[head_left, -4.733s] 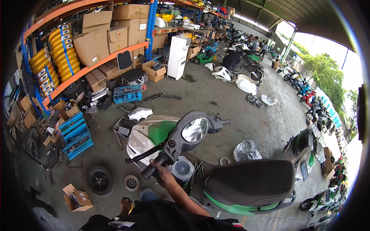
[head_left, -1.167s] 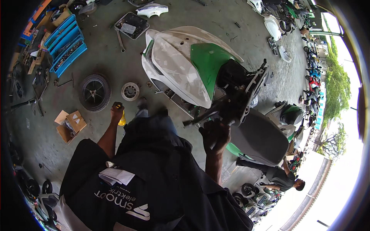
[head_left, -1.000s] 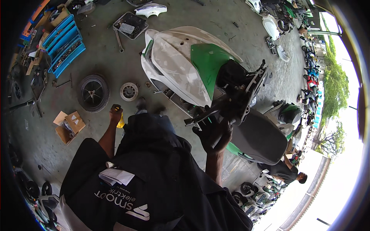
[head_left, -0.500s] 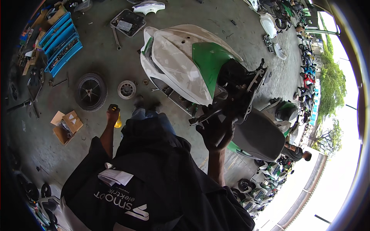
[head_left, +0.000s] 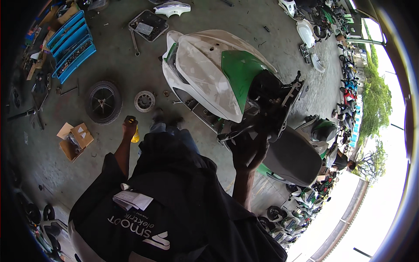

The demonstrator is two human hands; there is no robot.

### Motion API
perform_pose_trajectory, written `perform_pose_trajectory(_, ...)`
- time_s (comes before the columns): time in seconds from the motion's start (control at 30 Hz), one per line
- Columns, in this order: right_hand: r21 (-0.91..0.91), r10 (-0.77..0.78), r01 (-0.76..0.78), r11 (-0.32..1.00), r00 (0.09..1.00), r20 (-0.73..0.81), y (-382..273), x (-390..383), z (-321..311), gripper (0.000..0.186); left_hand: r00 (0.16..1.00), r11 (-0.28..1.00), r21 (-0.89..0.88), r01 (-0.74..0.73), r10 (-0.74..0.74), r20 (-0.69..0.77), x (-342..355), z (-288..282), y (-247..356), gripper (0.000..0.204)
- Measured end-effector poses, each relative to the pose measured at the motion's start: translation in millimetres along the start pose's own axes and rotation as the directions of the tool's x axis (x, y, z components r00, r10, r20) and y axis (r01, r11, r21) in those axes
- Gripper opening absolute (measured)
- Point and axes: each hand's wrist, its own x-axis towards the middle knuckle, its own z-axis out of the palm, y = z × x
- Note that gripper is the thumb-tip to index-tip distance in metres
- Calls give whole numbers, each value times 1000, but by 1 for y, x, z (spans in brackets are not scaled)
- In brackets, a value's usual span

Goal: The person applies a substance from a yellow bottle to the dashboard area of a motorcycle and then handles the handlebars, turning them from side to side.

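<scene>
"White, dulled by greyish scuffs, that front shell point(head_left: 200, 72). Where does the scooter point(head_left: 240, 98) stand?"

"On the grey floor point(head_left: 231, 22), ahead of the person and to the right, nose toward the upper left. A smooth green panel point(head_left: 240, 74) adjoins the shell, which has a couple of small dark spots."

"And further back?"

"Black parts crowd around the handlebar point(head_left: 266, 115); beyond lies a long, matt, dark seat point(head_left: 294, 157), green bodywork peeking out along its edge."

"The hands?"

"The right hand point(head_left: 248, 150) is up at the handlebar, but I can't tell how far its fingers are curled, or whether they grip. The left hand point(head_left: 129, 126) hangs well apart from the scooter, closed around a yellow object point(head_left: 135, 134) whose kind I can't make out."

"What's near it?"

"A black wheel point(head_left: 102, 103) lying flat, a perforated metal disc point(head_left: 144, 101) beside that."
</scene>
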Motion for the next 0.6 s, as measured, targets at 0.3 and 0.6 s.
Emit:
perform_pose_trajectory(0.3,177,49,-172,969,838,543,7,26,-116,54,1000,999,19,26,-26,17,-4,-6,-8,21)
perform_pose_trajectory(0.6,196,57,-130,972,939,339,2,15,-59,51,1000,1000,30,9,-9,10,-5,-10,-20,21)
